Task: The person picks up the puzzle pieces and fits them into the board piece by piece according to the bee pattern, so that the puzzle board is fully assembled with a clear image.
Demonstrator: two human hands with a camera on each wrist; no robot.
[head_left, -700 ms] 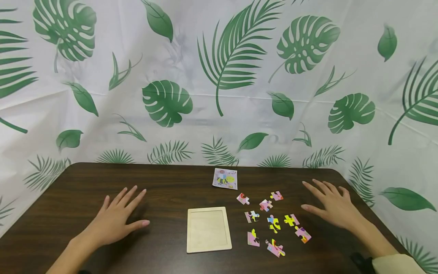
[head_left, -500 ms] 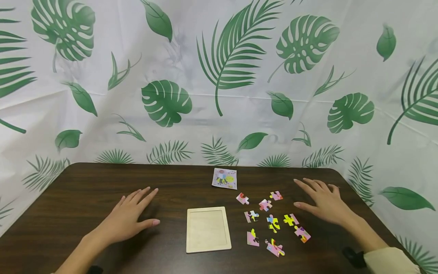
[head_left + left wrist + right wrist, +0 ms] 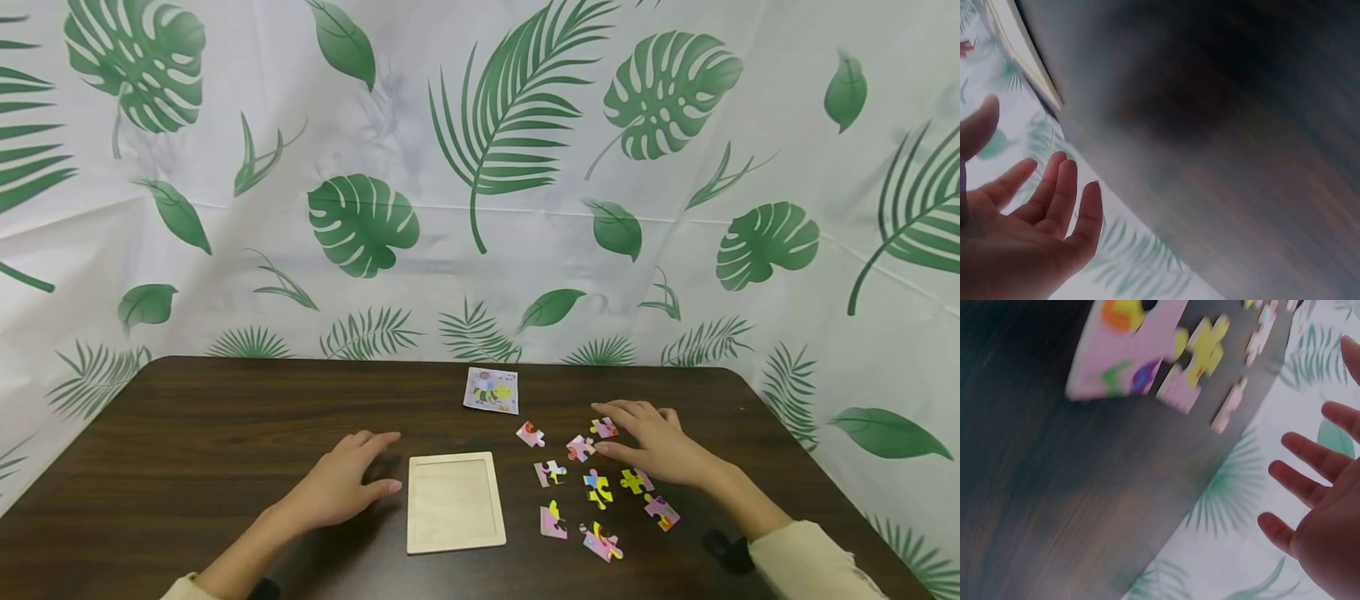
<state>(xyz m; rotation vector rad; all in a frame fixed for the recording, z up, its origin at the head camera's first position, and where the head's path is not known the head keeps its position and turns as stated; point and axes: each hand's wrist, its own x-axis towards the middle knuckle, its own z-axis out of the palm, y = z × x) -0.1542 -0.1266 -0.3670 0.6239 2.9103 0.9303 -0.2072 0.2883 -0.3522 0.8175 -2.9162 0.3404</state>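
Note:
My left hand (image 3: 339, 483) hovers just left of a square, pale wooden puzzle tray (image 3: 456, 504), its fingers loosely bent around nothing. The left wrist view shows this hand (image 3: 1041, 231) with fingers spread apart and the tray's edge (image 3: 1025, 53) at upper left. Over the far right of the scattered jigsaw pieces is my right hand (image 3: 656, 442), holding nothing. Its fingers are near a pink and red piece (image 3: 603, 427) and another pink piece (image 3: 581, 448); contact cannot be made out. In the right wrist view the right hand (image 3: 1322, 487) has its fingers apart, beyond a yellow and pink piece (image 3: 1207, 350).
A small picture card with a bee (image 3: 491, 390) lies near the back of the dark wooden table (image 3: 225, 417). Several more pieces, among them a pink and yellow one (image 3: 553, 521), lie right of the tray. A leaf-print cloth (image 3: 525, 275) hangs behind the table.
Both hands have moved inward: the left one rightward to beside the tray, the right one leftward over the pieces. Tray, card and pieces have stayed where they were.

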